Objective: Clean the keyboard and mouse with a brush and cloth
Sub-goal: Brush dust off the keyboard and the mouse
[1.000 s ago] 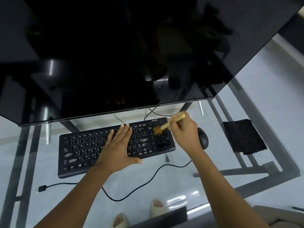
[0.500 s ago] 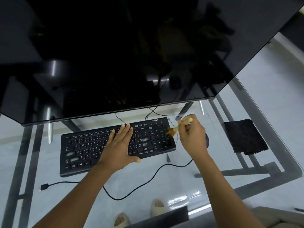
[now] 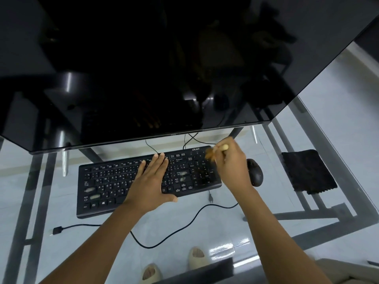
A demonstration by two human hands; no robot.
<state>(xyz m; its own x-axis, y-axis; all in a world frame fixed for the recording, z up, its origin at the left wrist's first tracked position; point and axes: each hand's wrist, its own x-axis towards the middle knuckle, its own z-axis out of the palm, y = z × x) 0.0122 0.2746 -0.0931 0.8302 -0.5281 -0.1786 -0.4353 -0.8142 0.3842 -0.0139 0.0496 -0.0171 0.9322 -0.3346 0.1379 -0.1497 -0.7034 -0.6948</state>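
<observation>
Right hand pinches the brush, bristles pointing left over the keyboard's upper-right corner, while the left hand lies spread flat mid-keyboard.

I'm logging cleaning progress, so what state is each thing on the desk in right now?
keyboard: flat on the glass desk, pressed by the left hand
brush: gripped by the right hand, bristles over the number pad, blurred
mouse: untouched, right of the keyboard
cloth: lying flat, unused
monitor: screen dark
</observation>
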